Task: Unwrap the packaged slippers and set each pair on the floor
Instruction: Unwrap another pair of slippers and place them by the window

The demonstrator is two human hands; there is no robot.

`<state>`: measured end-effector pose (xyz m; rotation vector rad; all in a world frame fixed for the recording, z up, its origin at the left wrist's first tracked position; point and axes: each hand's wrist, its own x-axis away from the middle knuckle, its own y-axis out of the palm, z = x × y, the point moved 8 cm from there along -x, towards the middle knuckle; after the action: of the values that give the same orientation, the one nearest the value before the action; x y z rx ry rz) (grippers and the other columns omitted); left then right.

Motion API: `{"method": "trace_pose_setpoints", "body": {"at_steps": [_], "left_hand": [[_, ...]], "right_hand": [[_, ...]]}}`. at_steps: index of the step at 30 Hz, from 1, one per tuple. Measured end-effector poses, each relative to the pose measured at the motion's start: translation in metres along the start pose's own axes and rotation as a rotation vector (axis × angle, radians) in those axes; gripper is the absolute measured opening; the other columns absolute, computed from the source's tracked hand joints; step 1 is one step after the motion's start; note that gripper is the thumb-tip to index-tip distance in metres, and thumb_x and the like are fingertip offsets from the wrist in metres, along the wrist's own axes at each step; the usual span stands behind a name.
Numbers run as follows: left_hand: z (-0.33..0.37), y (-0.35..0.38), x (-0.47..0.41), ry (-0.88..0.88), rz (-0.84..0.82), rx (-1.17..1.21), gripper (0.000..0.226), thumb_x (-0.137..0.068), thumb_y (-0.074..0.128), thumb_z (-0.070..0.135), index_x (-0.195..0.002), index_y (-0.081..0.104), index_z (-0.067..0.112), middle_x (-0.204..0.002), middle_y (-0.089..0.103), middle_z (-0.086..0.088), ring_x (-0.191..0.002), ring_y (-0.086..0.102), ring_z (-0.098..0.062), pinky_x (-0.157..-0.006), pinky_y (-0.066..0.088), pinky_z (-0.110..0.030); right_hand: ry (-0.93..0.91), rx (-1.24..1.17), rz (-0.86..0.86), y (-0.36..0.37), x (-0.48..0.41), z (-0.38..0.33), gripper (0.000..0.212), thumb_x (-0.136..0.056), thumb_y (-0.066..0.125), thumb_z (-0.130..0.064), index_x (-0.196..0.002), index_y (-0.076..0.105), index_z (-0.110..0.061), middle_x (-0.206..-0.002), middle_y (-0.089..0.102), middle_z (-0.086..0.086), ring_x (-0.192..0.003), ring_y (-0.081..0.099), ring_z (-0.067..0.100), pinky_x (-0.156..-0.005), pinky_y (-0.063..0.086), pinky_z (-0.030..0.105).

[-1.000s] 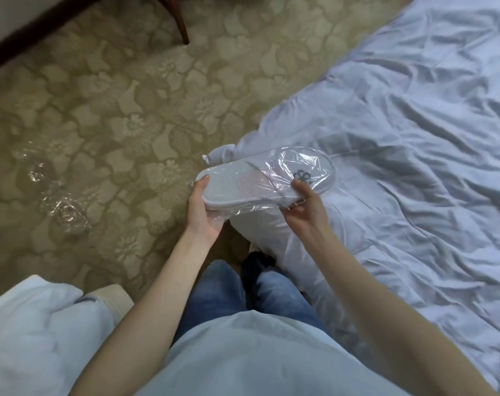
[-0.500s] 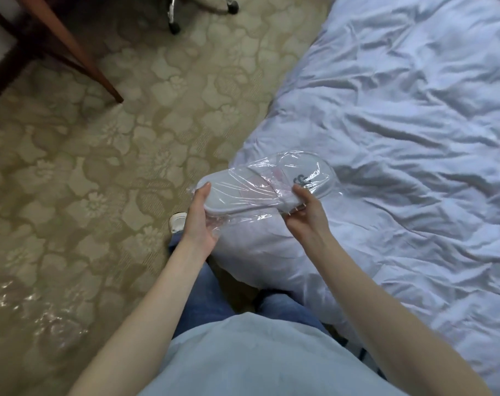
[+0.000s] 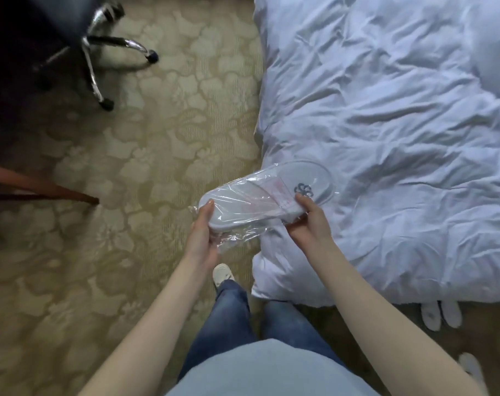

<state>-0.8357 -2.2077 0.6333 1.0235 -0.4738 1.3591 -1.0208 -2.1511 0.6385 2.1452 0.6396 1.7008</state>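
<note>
A pair of white slippers sealed in clear plastic wrap (image 3: 260, 195) is held in the air over the corner of the bed. A dark flower logo shows on the toe end at the right. My left hand (image 3: 204, 232) grips the heel end and the loose plastic there. My right hand (image 3: 307, 218) holds the pack near its middle, thumb on top next to the logo. An unwrapped pair of white slippers (image 3: 441, 314) lies on the floor at the foot of the bed, lower right. Another white slipper (image 3: 471, 370) shows at the right edge.
A bed with a rumpled white duvet (image 3: 386, 124) fills the right side. A swivel chair with a chrome wheeled base (image 3: 100, 58) stands at the upper left. A brown wooden leg (image 3: 57, 192) reaches in from the left. Patterned beige carpet (image 3: 143, 167) covers the floor.
The view has swung up and to the right, bringing the swivel chair and the slippers on the floor into sight. Both hands keep the same hold on the wrapped pack.
</note>
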Motion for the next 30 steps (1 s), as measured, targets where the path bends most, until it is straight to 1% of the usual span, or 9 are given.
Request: {"method": "trace_pose_setpoints", "body": {"at_steps": [2,5,7,12,17,20,24,27,30], "left_hand": [[0.023,0.009,-0.011,-0.001,-0.051,-0.041,0.031,-0.092,0.057,0.036,-0.113,0.064,0.013,-0.103,0.074,-0.009,-0.091,0.072,-0.024,-0.070,0.061,-0.039],[0.054,0.033,-0.027,0.003,-0.119,-0.110,0.032,-0.093,0.056,0.035,-0.112,0.065,0.012,-0.104,0.074,-0.009,-0.094,0.072,-0.024,-0.082,0.059,-0.042],[0.073,0.048,-0.038,0.000,-0.155,-0.116,0.035,-0.093,0.055,0.034,-0.116,0.064,0.008,-0.112,0.071,-0.014,-0.102,0.069,-0.029,-0.087,0.056,-0.043],[0.125,0.073,-0.078,-0.005,-0.226,-0.101,0.034,-0.095,0.053,0.035,-0.112,0.066,0.009,-0.110,0.072,-0.015,-0.098,0.071,-0.028,-0.071,0.059,-0.037],[0.183,0.105,-0.132,-0.011,-0.194,-0.095,0.040,-0.087,0.062,0.033,-0.118,0.063,0.008,-0.119,0.068,-0.017,-0.114,0.063,-0.034,-0.102,0.045,-0.052],[0.219,0.139,-0.161,-0.002,-0.191,-0.128,0.033,-0.090,0.060,0.030,-0.116,0.064,0.010,-0.115,0.070,-0.014,-0.109,0.066,-0.031,-0.098,0.048,-0.053],[0.273,0.188,-0.198,0.050,-0.180,-0.193,0.034,-0.091,0.058,0.032,-0.118,0.063,0.011,-0.111,0.071,-0.015,-0.095,0.071,-0.029,-0.077,0.059,-0.049],[0.310,0.221,-0.230,0.076,-0.169,-0.256,0.030,-0.092,0.059,0.034,-0.110,0.068,0.012,-0.114,0.069,-0.018,-0.108,0.065,-0.036,-0.098,0.046,-0.059],[0.341,0.250,-0.265,0.083,-0.164,-0.293,0.035,-0.092,0.059,0.031,-0.114,0.066,0.006,-0.115,0.068,-0.020,-0.113,0.061,-0.039,-0.104,0.041,-0.057]], "right_hand": [[-0.049,-0.030,0.031,0.012,-0.006,-0.002,0.028,-0.092,0.050,-0.002,-0.119,0.056,-0.002,-0.117,0.062,0.017,-0.106,0.062,0.031,-0.072,0.058,0.037],[-0.102,-0.080,0.052,0.033,-0.019,-0.014,0.032,-0.092,0.051,-0.002,-0.123,0.053,-0.003,-0.121,0.060,0.018,-0.117,0.056,0.032,-0.093,0.050,0.041],[-0.114,-0.108,0.050,0.050,-0.031,-0.020,0.034,-0.092,0.050,-0.003,-0.126,0.053,-0.004,-0.125,0.059,0.018,-0.120,0.055,0.033,-0.095,0.049,0.041],[-0.145,-0.143,0.037,0.106,-0.070,-0.034,0.023,-0.093,0.048,-0.003,-0.115,0.055,-0.006,-0.107,0.063,0.015,-0.091,0.062,0.027,-0.050,0.054,0.026],[-0.147,-0.124,-0.029,0.180,-0.121,-0.074,0.029,-0.093,0.048,-0.002,-0.121,0.055,-0.004,-0.115,0.064,0.018,-0.106,0.061,0.033,-0.087,0.053,0.045],[-0.155,-0.112,-0.060,0.226,-0.150,-0.110,0.023,-0.093,0.047,-0.002,-0.113,0.058,-0.005,-0.105,0.068,0.016,-0.096,0.065,0.030,-0.073,0.059,0.041],[-0.149,-0.122,-0.120,0.284,-0.180,-0.151,0.018,-0.095,0.046,-0.004,-0.104,0.061,-0.004,-0.095,0.072,0.014,-0.086,0.070,0.028,-0.066,0.060,0.037],[-0.161,-0.108,-0.150,0.320,-0.205,-0.181,0.020,-0.095,0.046,-0.005,-0.109,0.060,-0.003,-0.103,0.070,0.015,-0.092,0.068,0.029,-0.073,0.059,0.040],[-0.176,-0.136,-0.153,0.348,-0.234,-0.207,0.024,-0.094,0.047,-0.004,-0.113,0.060,-0.001,-0.106,0.071,0.017,-0.093,0.070,0.031,-0.079,0.058,0.044]]}}
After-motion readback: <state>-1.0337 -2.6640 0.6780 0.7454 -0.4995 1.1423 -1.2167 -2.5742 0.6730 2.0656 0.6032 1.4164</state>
